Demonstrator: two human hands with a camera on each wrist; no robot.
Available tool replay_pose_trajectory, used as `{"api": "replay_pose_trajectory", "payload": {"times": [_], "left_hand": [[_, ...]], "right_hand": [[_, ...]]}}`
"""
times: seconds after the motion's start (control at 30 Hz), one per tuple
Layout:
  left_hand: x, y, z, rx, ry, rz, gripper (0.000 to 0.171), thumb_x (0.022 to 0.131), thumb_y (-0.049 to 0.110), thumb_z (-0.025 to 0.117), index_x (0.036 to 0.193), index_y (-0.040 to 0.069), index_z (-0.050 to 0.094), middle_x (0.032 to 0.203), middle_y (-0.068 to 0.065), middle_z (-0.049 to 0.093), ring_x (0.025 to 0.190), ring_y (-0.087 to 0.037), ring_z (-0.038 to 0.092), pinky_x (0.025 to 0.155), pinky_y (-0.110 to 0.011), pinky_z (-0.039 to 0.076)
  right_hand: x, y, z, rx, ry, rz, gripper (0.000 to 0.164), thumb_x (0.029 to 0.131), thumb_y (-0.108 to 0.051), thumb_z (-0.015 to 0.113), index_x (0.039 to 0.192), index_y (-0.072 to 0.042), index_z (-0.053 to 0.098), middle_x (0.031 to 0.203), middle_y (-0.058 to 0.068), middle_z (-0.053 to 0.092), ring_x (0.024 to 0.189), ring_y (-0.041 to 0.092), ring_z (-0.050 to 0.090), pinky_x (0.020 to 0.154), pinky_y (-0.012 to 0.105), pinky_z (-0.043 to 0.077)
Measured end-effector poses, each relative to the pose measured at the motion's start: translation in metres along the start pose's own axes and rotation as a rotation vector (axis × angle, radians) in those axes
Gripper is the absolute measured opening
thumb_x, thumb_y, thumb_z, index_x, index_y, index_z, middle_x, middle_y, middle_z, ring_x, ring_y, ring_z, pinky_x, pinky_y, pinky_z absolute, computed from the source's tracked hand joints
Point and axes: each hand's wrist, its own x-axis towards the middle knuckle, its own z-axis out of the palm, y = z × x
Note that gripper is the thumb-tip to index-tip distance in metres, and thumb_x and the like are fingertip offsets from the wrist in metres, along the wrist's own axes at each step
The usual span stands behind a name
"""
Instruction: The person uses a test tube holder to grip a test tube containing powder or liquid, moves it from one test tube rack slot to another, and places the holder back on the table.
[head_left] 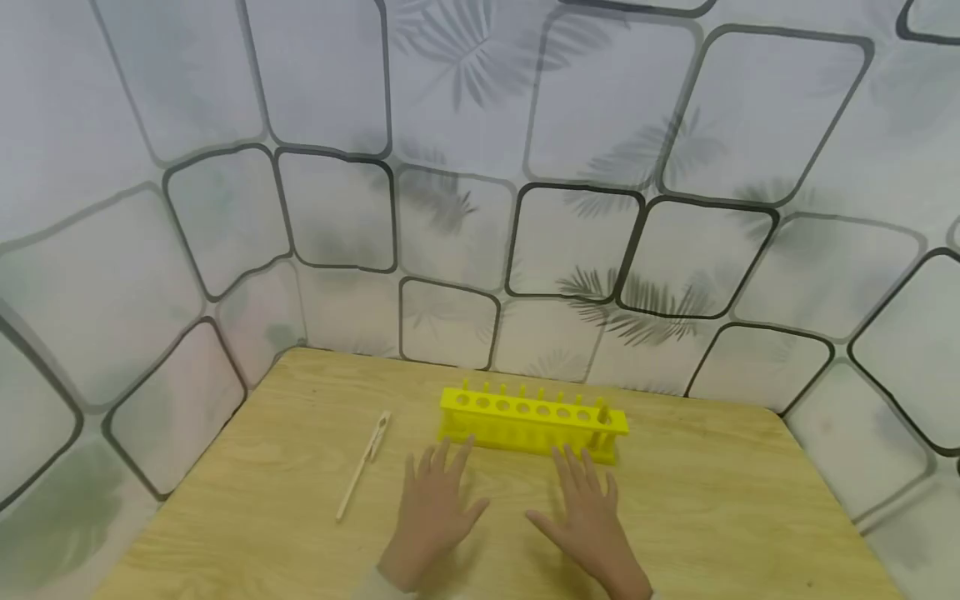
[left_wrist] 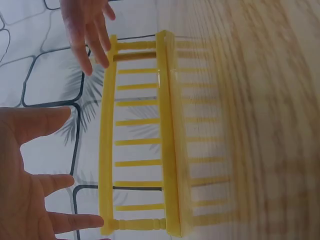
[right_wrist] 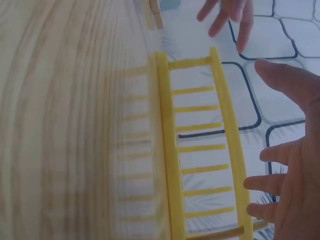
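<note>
You're at a lab-style spot — the yellow test-tube rack (head_left: pixel 532 423) and wooden test-tube clamp (head_left: pixel 362 466) show it — on a wood-grain tabletop (head_left: pixel 720 492), boxed in by pale, leaf-patterned walls (head_left: pixel 457 233); whether school, home or real laboratory, you can't tell.

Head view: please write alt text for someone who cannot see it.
A left hand and right hand stretch toward a yellow rack with round holes on a wooden table. A pale wooden clamp lies left of the rack.

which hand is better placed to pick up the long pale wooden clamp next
Probably the left hand: it is empty, with the long pale wooden clamp lying just to its left. The right hand, also empty, is farther away.
</note>
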Motion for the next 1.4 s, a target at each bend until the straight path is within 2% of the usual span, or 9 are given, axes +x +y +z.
{"api": "replay_pose_trajectory", "payload": {"times": [0.2, 0.37, 0.6, 0.7, 0.87, 1.13, 1.23, 1.4], "left_hand": [[-0.002, -0.004, 0.000, -0.005, -0.015, -0.018, 0.076, 0.077, 0.048, 0.069, 0.141, 0.018, 0.040, 0.133, -0.021, 0.050, 0.120, -0.042, 0.049, 0.101, -0.064, 0.033], [-0.002, -0.008, 0.000, 0.006, -0.016, -0.005, 0.076, 0.077, 0.048, 0.069, 0.141, 0.018, 0.040, 0.131, -0.020, 0.053, 0.119, -0.041, 0.051, 0.101, -0.064, 0.032], [-0.001, -0.016, -0.005, 0.039, 0.005, 0.018, 0.074, 0.076, 0.045, 0.071, 0.138, 0.017, 0.042, 0.128, -0.021, 0.054, 0.117, -0.039, 0.052, 0.101, -0.061, 0.035], [0.000, -0.023, -0.008, 0.059, 0.035, 0.034, 0.072, 0.074, 0.043, 0.073, 0.135, 0.015, 0.046, 0.126, -0.022, 0.055, 0.115, -0.039, 0.053, 0.099, -0.060, 0.038], [-0.001, -0.040, -0.016, 0.073, 0.063, 0.023, 0.074, 0.073, 0.038, 0.076, 0.135, 0.011, 0.047, 0.125, -0.022, 0.055, 0.114, -0.039, 0.053, 0.097, -0.058, 0.041], [-0.003, -0.062, -0.032, 0.098, 0.052, -0.012, 0.075, 0.074, 0.035, 0.076, 0.137, 0.012, 0.043, 0.126, -0.022, 0.055, 0.113, -0.039, 0.054, 0.097, -0.057, 0.040], [-0.007, -0.070, -0.036, 0.087, 0.061, -0.020, 0.075, 0.075, 0.033, 0.076, 0.138, 0.010, 0.043, 0.125, -0.023, 0.055, 0.111, -0.039, 0.054, 0.096, -0.057, 0.039], [-0.014, -0.086, -0.041, 0.124, 0.063, -0.040, 0.077, 0.074, 0.031, 0.076, 0.138, 0.008, 0.041, 0.121, -0.025, 0.056, 0.108, -0.042, 0.054, 0.093, -0.059, 0.040]], "right_hand": [[-0.004, 0.008, -0.010, -0.047, 0.009, 0.006, 0.082, 0.078, -0.048, 0.070, 0.141, -0.007, 0.037, 0.141, 0.019, 0.045, 0.129, 0.042, 0.041, 0.095, 0.072, 0.026], [-0.003, 0.022, -0.019, -0.077, 0.012, 0.002, 0.081, 0.077, -0.048, 0.071, 0.140, -0.010, 0.039, 0.133, 0.017, 0.052, 0.123, 0.035, 0.048, 0.094, 0.071, 0.027], [0.002, 0.037, -0.035, -0.107, 0.013, 0.008, 0.077, 0.075, -0.045, 0.074, 0.137, -0.009, 0.045, 0.127, 0.015, 0.056, 0.116, 0.036, 0.052, 0.093, 0.070, 0.031], [0.006, 0.046, -0.042, -0.115, 0.010, 0.010, 0.074, 0.075, -0.042, 0.075, 0.134, -0.008, 0.047, 0.125, 0.016, 0.058, 0.113, 0.036, 0.054, 0.092, 0.069, 0.033], [0.013, 0.065, -0.053, -0.168, 0.009, 0.014, 0.072, 0.074, -0.040, 0.077, 0.131, -0.005, 0.049, 0.121, 0.016, 0.060, 0.107, 0.035, 0.058, 0.090, 0.066, 0.037], [0.027, 0.104, -0.068, -0.194, 0.026, 0.007, 0.071, 0.073, -0.031, 0.079, 0.131, -0.004, 0.048, 0.112, 0.015, 0.063, 0.098, 0.035, 0.060, 0.086, 0.062, 0.039], [0.034, 0.116, -0.068, -0.206, 0.034, -0.004, 0.070, 0.073, -0.029, 0.079, 0.131, -0.004, 0.048, 0.113, 0.017, 0.062, 0.098, 0.036, 0.060, 0.086, 0.062, 0.039], [0.049, 0.129, -0.059, -0.243, 0.065, -0.044, 0.069, 0.072, -0.030, 0.079, 0.130, -0.005, 0.049, 0.116, 0.019, 0.061, 0.101, 0.039, 0.058, 0.088, 0.065, 0.036]]}}
